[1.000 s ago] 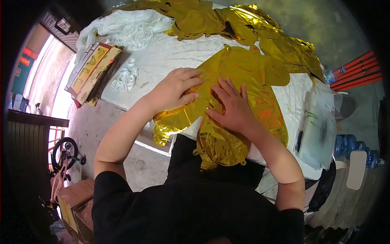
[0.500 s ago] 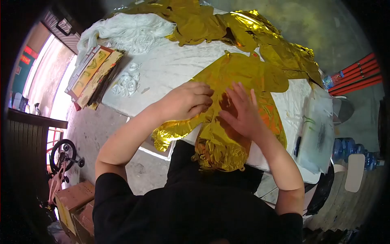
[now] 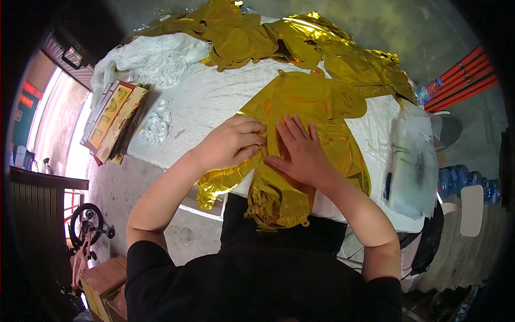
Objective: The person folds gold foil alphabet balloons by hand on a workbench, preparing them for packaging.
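Note:
A flat, uninflated gold foil balloon lies on the white-covered table, its crinkled lower end hanging over the near edge towards my lap. My left hand is at its left side, fingers curled and closed on the foil; the fingertips are partly hidden. Palm down on the middle of the balloon, my right hand rests with its fingers stretched out and the thumb apart, holding nothing. Small tabs show along the balloon's rim. More gold foil balloons are heaped along the far side of the table.
A bundle of white string and small white coils lie on the table's left, beside stacked printed cardboard. Clear plastic bags sit at the right. Beyond are red poles, water bottles and cardboard boxes.
My right hand has come down from a raised, tilted pose to lie flat on the foil. My left hand stays at the balloon's left side. The whole view has shifted slightly.

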Demonstrator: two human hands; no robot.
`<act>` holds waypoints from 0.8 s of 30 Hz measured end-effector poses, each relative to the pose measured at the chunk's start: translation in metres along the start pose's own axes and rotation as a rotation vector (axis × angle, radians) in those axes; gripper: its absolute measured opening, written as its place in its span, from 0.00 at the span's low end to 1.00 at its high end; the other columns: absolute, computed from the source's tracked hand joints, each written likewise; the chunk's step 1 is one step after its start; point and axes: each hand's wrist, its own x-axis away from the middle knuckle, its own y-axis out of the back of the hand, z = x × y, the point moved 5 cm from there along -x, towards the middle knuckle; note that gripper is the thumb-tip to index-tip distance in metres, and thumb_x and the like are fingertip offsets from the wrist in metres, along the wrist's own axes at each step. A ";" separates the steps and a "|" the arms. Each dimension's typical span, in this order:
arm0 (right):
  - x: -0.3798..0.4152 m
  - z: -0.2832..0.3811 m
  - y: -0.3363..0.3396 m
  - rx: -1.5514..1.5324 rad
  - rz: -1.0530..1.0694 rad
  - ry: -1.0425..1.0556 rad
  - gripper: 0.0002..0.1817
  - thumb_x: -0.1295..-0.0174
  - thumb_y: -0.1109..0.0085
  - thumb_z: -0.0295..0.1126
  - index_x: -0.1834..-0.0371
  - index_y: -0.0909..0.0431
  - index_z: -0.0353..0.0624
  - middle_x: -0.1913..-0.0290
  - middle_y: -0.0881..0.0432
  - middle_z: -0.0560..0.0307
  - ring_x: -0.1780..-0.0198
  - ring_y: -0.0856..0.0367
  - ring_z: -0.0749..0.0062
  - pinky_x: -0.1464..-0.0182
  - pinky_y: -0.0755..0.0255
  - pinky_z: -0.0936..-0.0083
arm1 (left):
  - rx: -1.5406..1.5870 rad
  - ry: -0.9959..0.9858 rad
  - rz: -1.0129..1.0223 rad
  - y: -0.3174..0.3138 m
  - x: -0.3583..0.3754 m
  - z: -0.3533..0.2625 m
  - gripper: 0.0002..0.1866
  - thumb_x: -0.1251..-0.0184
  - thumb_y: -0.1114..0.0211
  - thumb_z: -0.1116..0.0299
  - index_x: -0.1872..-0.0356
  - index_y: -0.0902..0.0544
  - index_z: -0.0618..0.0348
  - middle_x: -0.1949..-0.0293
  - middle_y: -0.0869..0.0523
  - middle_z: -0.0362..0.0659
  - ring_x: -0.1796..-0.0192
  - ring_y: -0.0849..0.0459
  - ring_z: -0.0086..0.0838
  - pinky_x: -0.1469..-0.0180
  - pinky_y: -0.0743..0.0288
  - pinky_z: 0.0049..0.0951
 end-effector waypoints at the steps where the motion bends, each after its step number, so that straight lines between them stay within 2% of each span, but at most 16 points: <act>1: -0.001 0.000 -0.001 0.009 -0.007 0.000 0.44 0.42 0.43 0.60 0.31 0.40 0.39 0.28 0.43 0.42 0.25 0.49 0.49 0.28 0.57 0.44 | 0.005 0.006 -0.002 0.000 0.000 0.000 0.13 0.48 0.35 0.76 0.59 0.17 0.60 0.47 0.20 0.48 0.41 0.25 0.44 0.40 0.29 0.39; 11: 0.000 0.000 -0.002 0.018 0.005 0.001 0.45 0.42 0.44 0.60 0.30 0.41 0.39 0.27 0.44 0.43 0.25 0.50 0.51 0.28 0.60 0.45 | 0.060 0.028 -0.005 0.004 -0.001 0.001 0.12 0.48 0.34 0.76 0.59 0.17 0.61 0.48 0.19 0.48 0.42 0.24 0.44 0.42 0.29 0.39; 14: -0.001 0.000 -0.001 -0.004 0.009 -0.005 0.45 0.42 0.44 0.61 0.30 0.42 0.39 0.27 0.44 0.44 0.24 0.51 0.51 0.27 0.61 0.46 | 0.025 0.024 -0.026 0.015 0.000 -0.004 0.12 0.48 0.33 0.75 0.60 0.17 0.61 0.54 0.18 0.48 0.46 0.22 0.44 0.46 0.27 0.37; 16: -0.001 -0.001 0.000 0.003 0.013 -0.014 0.45 0.42 0.45 0.61 0.30 0.42 0.38 0.27 0.45 0.44 0.24 0.52 0.52 0.27 0.62 0.46 | -0.050 0.224 0.159 0.019 0.006 -0.011 0.11 0.49 0.32 0.74 0.62 0.17 0.61 0.60 0.19 0.46 0.52 0.21 0.43 0.52 0.25 0.36; 17: -0.001 -0.001 0.000 0.003 0.013 -0.014 0.45 0.42 0.45 0.61 0.30 0.42 0.38 0.27 0.45 0.44 0.24 0.52 0.52 0.27 0.62 0.46 | -0.049 0.224 0.160 0.026 0.006 -0.023 0.11 0.49 0.32 0.74 0.62 0.17 0.61 0.60 0.19 0.46 0.52 0.21 0.43 0.52 0.25 0.36; 19: -0.001 -0.001 -0.001 0.001 0.007 -0.016 0.45 0.41 0.46 0.61 0.30 0.42 0.39 0.27 0.45 0.44 0.24 0.52 0.51 0.27 0.62 0.46 | 0.047 0.406 0.402 0.022 0.015 -0.039 0.13 0.50 0.31 0.72 0.62 0.18 0.60 0.64 0.20 0.45 0.54 0.20 0.43 0.54 0.25 0.36; 20: -0.001 -0.001 -0.001 -0.001 0.008 -0.016 0.45 0.41 0.46 0.61 0.30 0.42 0.39 0.27 0.45 0.44 0.24 0.52 0.51 0.27 0.62 0.46 | 0.047 0.407 0.404 0.019 0.021 -0.044 0.13 0.50 0.31 0.72 0.62 0.18 0.60 0.64 0.20 0.45 0.54 0.20 0.43 0.54 0.25 0.36; 22: -0.001 0.000 -0.001 0.018 0.003 -0.011 0.45 0.41 0.47 0.62 0.30 0.42 0.38 0.26 0.45 0.43 0.24 0.52 0.52 0.27 0.62 0.46 | 0.183 0.262 0.334 0.016 0.029 -0.060 0.16 0.51 0.30 0.70 0.58 0.18 0.58 0.61 0.20 0.45 0.53 0.20 0.42 0.54 0.24 0.36; 23: -0.001 -0.001 -0.002 0.017 0.003 -0.012 0.45 0.41 0.47 0.62 0.30 0.42 0.38 0.26 0.45 0.43 0.24 0.52 0.52 0.27 0.62 0.46 | 0.085 0.145 0.267 0.014 0.033 -0.066 0.20 0.52 0.28 0.69 0.54 0.18 0.55 0.58 0.21 0.43 0.53 0.20 0.40 0.54 0.24 0.36; 24: -0.001 -0.001 -0.002 0.016 -0.001 -0.009 0.45 0.41 0.48 0.62 0.30 0.42 0.38 0.26 0.45 0.43 0.24 0.52 0.51 0.27 0.62 0.46 | 0.085 0.145 0.268 0.012 0.035 -0.069 0.20 0.52 0.28 0.69 0.54 0.18 0.55 0.58 0.21 0.43 0.53 0.20 0.40 0.54 0.24 0.36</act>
